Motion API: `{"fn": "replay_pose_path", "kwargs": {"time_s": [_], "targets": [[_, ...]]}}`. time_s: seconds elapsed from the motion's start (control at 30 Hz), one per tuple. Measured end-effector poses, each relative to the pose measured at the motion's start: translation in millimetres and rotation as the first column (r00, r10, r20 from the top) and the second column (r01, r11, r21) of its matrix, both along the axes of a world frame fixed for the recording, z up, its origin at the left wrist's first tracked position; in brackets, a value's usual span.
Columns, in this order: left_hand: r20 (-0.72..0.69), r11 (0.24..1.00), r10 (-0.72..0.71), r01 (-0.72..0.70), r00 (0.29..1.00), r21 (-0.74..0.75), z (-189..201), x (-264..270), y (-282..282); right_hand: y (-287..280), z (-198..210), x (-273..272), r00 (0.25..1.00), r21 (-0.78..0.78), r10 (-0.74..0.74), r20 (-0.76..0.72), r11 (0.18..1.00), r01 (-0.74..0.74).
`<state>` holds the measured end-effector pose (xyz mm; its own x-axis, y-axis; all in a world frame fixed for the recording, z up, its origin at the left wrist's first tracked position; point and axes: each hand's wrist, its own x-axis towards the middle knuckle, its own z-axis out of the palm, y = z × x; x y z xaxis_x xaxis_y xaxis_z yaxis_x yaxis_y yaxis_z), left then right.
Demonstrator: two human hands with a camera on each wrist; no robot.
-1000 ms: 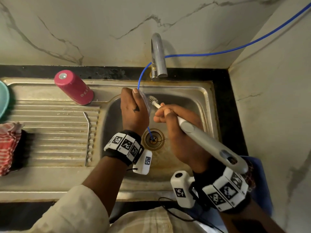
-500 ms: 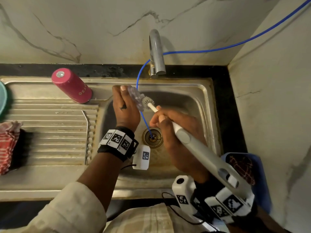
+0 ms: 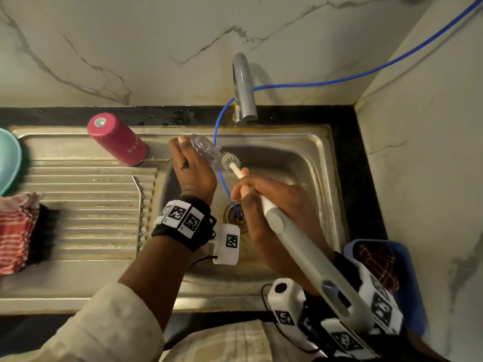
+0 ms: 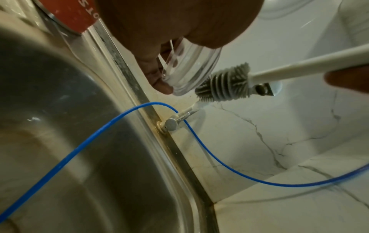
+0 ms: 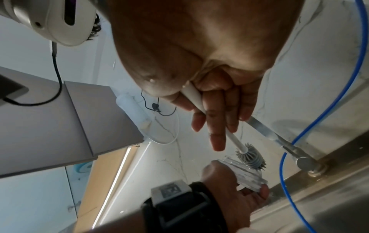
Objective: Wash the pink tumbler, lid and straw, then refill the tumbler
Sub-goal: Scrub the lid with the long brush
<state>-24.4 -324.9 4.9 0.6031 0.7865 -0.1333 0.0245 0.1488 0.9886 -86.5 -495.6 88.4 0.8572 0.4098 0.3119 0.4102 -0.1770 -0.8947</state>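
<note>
Here the left hand (image 3: 194,170) holds the clear round plastic lid (image 3: 206,152) over the steel sink (image 3: 317,178) — the right hand (image 3: 271,202) grips the long grey silicone brush (image 3: 231,160), its head touching the lid. Better turn the lid slowly, so the bristles reach every groove.

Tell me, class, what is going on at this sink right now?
A person is scrubbing the clear lid over the sink. The left hand holds the lid while the right hand works a brush against it. The pink tumbler stands upside down on the drainboard, with the metal straw lying nearby. No water can be seen coming from the tap.
</note>
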Motion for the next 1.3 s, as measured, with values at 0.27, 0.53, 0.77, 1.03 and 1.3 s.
{"fn": "replay_pose_path", "kwargs": {"time_s": [0.27,0.53,0.77,1.03,1.3], "targets": [[-0.020,0.987,-0.155,0.154,0.988,-0.053,10,-5,-4,-4,-27,25,0.948,0.073,-0.115,-0.297,0.987,0.143],[-0.234,0.747,-0.444,0.501,0.865,0.437,15,-12,-2,-23,-16,37,0.882,0.168,-0.167,-0.441,0.950,0.264],[-0.219,0.547,-0.585,0.579,0.781,0.605,9,-7,-1,-29,-10,28,0.932,0.034,-0.179,-0.315,0.979,0.200],[-0.309,0.404,-0.596,0.609,0.741,0.682,-5,-4,3,-23,-15,24,0.951,0.029,-0.180,-0.252,0.981,0.193],[-0.247,0.456,-0.601,0.580,0.760,0.674,-10,-10,-1,-21,-25,20,0.966,0.014,-0.171,-0.192,0.984,0.177]]}}
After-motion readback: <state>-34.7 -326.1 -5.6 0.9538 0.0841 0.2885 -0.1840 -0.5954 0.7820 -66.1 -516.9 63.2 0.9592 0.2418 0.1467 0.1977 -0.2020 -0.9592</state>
